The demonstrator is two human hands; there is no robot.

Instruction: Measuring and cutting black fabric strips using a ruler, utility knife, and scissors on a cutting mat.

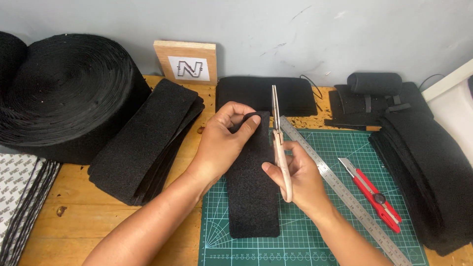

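At frame centre, a black felt strip [253, 187] is pinched at its top corner by the left hand [221, 143], kept taut on the green cutting mat [315, 231] for scissors [279, 148] gripped in the right hand [300, 180]

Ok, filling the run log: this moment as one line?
left hand: holds black felt strip top | right hand: scissors, blades up at strip's edge | under: green cutting mat

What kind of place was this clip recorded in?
Probably a small craft or sewing workbench. A green cutting mat with a steel ruler and red utility knife lies on a wooden table, beside a big roll of black fabric. The right hand holds scissors.
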